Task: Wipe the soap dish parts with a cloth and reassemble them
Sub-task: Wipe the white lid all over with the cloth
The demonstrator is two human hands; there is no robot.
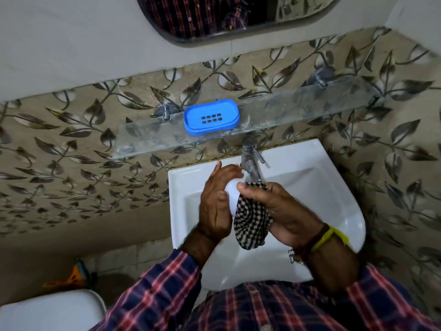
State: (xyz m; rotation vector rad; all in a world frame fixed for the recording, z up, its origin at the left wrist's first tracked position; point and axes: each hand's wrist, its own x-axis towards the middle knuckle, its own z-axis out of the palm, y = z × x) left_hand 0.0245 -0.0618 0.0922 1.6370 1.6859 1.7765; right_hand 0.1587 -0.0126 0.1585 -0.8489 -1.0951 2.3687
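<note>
Checked sleeves frame the near edge as a person's left hand [216, 201] grips a white soap dish part [232, 187] over the sink [334, 187], right hand [281, 206] pinching a checked cloth [253, 223] against it. Wiping appears under way; next, seemingly, it rejoins the blue tray [211, 117] on the far glass shelf [286, 115].

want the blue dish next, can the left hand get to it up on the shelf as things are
Probably not right away. The path to the blue soap dish on the glass shelf looks open, with nothing beside or in front of it, but the left hand is holding a white part over the sink.
</note>
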